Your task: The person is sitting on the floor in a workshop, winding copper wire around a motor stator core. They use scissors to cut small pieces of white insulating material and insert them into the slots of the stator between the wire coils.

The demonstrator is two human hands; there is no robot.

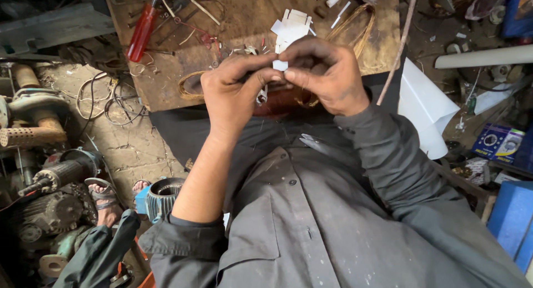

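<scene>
My left hand [233, 93] and my right hand [322, 71] meet above my lap, both pinching one small white paper piece [280, 65] between thumbs and fingertips. Under the hands sits a reddish-brown copper wire coil [277, 102], partly hidden by them. More cut white paper pieces [291, 26] lie on the wooden board [244, 21] just beyond my hands. A loop of copper wire [191, 83] rests at the board's near edge, by my left wrist.
A red-handled screwdriver [141, 32] lies on the board's left part. An electric motor stator [161, 196] and old motors [50, 177] stand on the floor at left, beside another person's sandalled foot [102, 199]. White sheet [425, 107], a pipe [483, 57] and boxes [497, 141] fill the right.
</scene>
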